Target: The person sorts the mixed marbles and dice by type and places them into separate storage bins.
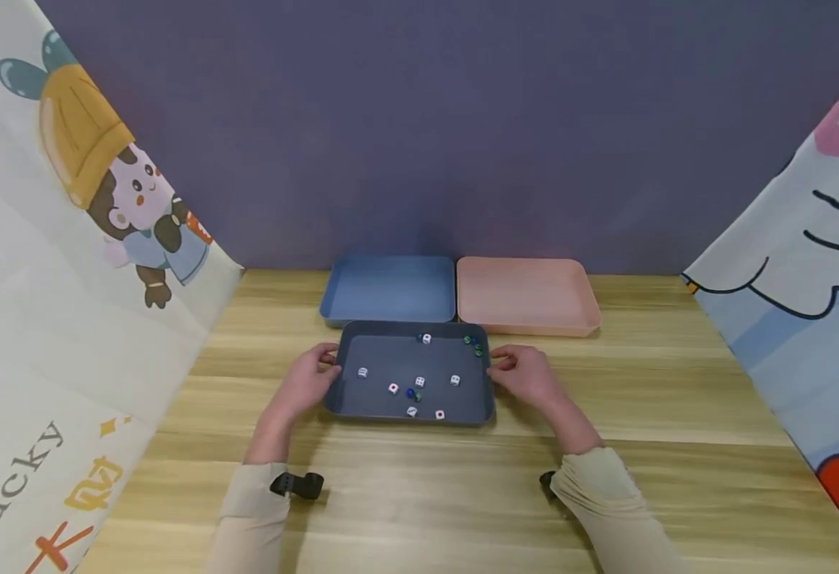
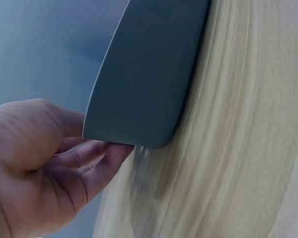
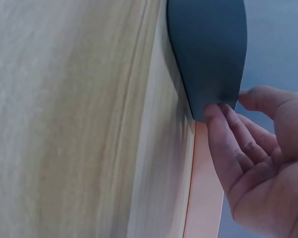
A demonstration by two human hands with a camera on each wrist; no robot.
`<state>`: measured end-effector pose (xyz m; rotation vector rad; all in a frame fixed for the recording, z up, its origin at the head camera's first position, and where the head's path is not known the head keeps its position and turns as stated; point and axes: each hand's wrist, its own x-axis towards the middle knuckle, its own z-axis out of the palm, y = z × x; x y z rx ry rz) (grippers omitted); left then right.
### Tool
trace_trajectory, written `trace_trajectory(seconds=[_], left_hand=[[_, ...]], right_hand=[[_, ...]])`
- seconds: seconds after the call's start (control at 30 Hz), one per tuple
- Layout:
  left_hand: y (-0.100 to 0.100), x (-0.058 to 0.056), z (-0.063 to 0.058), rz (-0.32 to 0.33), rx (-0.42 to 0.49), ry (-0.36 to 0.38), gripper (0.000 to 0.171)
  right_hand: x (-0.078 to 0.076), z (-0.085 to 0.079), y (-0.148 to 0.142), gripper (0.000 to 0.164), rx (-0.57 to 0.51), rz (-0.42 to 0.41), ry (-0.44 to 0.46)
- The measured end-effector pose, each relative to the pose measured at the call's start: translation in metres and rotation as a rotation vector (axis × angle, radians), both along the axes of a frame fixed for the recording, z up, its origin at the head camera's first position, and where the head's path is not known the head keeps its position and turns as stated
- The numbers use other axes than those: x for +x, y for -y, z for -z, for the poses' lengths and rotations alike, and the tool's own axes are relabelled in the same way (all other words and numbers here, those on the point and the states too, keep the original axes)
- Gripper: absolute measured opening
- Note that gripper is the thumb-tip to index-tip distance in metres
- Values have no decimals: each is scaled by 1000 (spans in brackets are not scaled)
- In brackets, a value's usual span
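A dark grey tray (image 1: 384, 351) lies between my two hands, with several white dice (image 1: 419, 382) scattered in it. Among them are small blue and green marbles (image 1: 410, 393), some near the middle front and others in the far right corner. My left hand (image 1: 309, 379) grips the tray's left end, thumb at the rim and fingers against the outer wall, as the left wrist view shows. At the opposite end my right hand (image 1: 527, 375) pinches the rim the same way, its fingertips (image 3: 213, 110) on the outside wall.
Behind the grey tray stand a blue tray (image 1: 391, 291) and a pink tray (image 1: 527, 295), side by side, with nothing visible in them. All are on a wood-grain table (image 1: 419, 502). A dark wall (image 1: 419, 127) rises at the back, with printed cloths on both sides.
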<state>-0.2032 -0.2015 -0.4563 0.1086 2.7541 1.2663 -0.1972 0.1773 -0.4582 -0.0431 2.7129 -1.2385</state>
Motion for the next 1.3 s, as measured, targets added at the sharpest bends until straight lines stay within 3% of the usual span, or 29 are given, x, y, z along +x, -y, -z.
trace_trajectory(seconds=[0.13,0.37,1.03,1.3], left_hand=[[-5,-4,0,29,40,-18,44],[-14,-6,2,23,75,-6,48],[-35,-8,10,74,122,1,53],[-47,-8,13,98,200,13,55]], right_hand=[[0,0,-4,34,28,40,-48],[0,-4,-14,35,89,11,-65],[5,-4,-44,33,114,-12,-67],[5,-3,-59,35,98,0,-27]])
